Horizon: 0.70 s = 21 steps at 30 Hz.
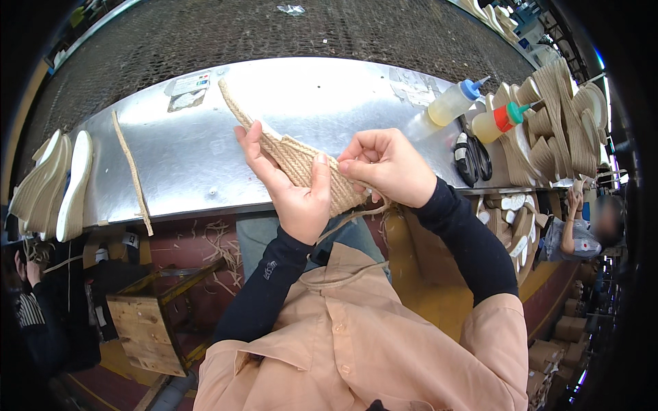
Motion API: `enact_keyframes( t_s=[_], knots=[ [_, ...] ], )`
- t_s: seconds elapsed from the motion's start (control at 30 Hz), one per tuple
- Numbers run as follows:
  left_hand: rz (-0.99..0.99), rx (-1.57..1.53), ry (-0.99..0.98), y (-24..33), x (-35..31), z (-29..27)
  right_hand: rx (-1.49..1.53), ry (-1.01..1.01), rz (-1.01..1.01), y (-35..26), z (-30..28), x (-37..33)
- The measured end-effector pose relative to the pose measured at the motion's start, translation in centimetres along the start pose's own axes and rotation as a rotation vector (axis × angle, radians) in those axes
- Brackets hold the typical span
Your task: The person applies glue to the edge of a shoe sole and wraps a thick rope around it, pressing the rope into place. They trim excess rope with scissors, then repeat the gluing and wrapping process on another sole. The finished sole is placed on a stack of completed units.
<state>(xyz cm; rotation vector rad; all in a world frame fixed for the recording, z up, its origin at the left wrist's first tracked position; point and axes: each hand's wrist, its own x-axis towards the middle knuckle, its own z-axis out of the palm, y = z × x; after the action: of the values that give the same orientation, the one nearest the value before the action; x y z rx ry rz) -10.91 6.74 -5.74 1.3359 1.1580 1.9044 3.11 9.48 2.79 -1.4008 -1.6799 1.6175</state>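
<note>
A wedge shoe sole [296, 157] wrapped in tan braided jute is held up over the near edge of the metal table. My left hand [298, 205] grips it around the middle, thumb on the braided side and fingers behind. The narrow toe end points up and left, a strip of braid along it. At the thick heel end, my right hand [394, 168] has thumb and forefinger pinched against the sole's upper edge. Whatever lies between those fingertips is too small to make out. A loose jute braid [356, 216] trails below the right hand toward my lap.
On the metal table [199, 164] lies a cut braid [130, 168], with soles [75, 185] at left. To the right are a blue-capped bottle [445, 107], a green-capped bottle [497, 125], black-handled scissors [473, 159] and stacked soles [548, 133]. A wooden stool [145, 329] stands lower left; co-workers flank both sides.
</note>
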Motion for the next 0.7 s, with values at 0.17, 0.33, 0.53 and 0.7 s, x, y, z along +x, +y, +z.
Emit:
enact_keyframes(
  t_s=[0.17, 0.33, 0.53, 0.7],
  knots=[
    [0.007, -0.038, 0.004, -0.1, 0.1, 0.1, -0.095, 0.018, 0.004, -0.2, 0.2, 0.4],
    [-0.024, -0.066, 0.014, 0.0, 0.5, 0.2, -0.068, 0.066, 0.092, 0.0, 0.1, -0.1],
    [0.002, -0.007, -0.008, 0.0, 0.5, 0.0, 0.079, -0.006, 0.053, 0.4, -1.1, -1.7],
    [0.002, -0.059, -0.003, -0.2, 0.5, 0.1, 0.029, 0.093, -0.041, 1.1, -0.4, -2.2]
  ],
)
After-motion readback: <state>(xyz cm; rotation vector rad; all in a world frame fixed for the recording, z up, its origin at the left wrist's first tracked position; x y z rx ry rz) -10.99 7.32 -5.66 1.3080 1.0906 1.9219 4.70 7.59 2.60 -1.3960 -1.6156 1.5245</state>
